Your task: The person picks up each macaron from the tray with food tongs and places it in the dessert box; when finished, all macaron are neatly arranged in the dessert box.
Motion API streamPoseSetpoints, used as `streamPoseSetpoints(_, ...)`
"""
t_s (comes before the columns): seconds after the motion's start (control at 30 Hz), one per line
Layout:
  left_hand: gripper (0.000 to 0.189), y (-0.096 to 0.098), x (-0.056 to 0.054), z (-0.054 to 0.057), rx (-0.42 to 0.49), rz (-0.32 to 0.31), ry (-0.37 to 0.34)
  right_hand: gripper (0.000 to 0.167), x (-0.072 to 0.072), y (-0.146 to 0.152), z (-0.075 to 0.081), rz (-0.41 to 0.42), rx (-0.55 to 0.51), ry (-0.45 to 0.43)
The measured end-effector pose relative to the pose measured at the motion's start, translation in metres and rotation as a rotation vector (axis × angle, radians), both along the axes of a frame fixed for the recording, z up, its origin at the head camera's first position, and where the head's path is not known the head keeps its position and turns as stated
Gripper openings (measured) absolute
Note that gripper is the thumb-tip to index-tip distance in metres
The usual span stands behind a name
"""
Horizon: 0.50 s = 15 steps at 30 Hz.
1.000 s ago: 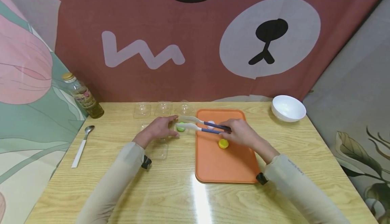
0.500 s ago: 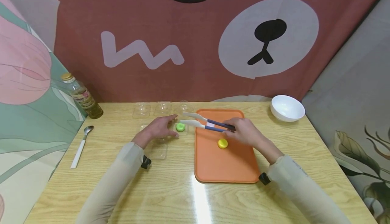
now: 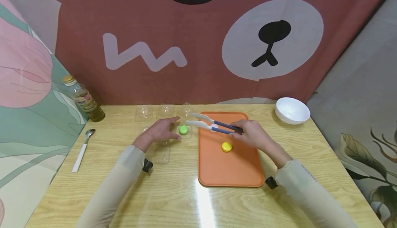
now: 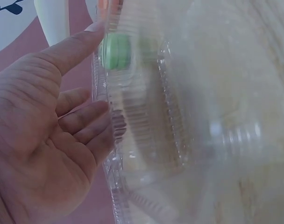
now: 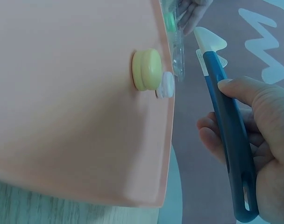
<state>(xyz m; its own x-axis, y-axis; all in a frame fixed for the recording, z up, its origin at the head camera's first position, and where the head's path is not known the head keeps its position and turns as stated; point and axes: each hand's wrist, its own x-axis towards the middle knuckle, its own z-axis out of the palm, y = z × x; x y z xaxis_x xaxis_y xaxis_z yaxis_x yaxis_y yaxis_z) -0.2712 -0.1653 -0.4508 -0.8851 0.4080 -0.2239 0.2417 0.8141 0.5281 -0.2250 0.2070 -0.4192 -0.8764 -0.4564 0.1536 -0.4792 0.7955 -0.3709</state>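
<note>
My right hand (image 3: 254, 135) grips blue-handled tongs (image 3: 223, 130) with pale tips, held over the orange tray (image 3: 229, 173). The tips stand apart with nothing between them. A green macaron (image 3: 183, 130) sits in a clear plastic container. Left of it my left hand (image 3: 159, 130) is spread, fingers loosely bent; in the left wrist view the fingertips lie against or close by the clear container wall (image 4: 137, 121), contact unclear. A yellow macaron (image 3: 226, 147) lies on the tray. Partly behind the tongs is a pale pink macaron (image 3: 214, 128), also on the tray.
Several clear domed pieces (image 3: 144, 112) line the table's back edge. A white bowl (image 3: 292, 111) stands at the back right. At the left are an oil bottle (image 3: 85, 100) and a white-handled spoon (image 3: 83, 150). A patterned cloth (image 3: 198, 49) hangs behind.
My right hand has drawn the tongs to the right, away from the green macaron, which stays in the container. The left hand has hardly moved.
</note>
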Motion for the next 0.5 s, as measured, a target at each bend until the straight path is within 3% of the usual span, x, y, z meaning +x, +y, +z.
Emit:
streamPoseSetpoints(0.23, 0.09, -0.003, 0.001, 0.005, -0.01, -0.014, 0.011, 0.033, 0.001, 0.009, -0.002, -0.028, -0.005, -0.018)
streamPoseSetpoints(0.5, 0.091, -0.011, 0.004, 0.017, -0.015, -0.005, 0.052, 0.034, 0.002, 0.019, -0.002, -0.059, -0.023, -0.031)
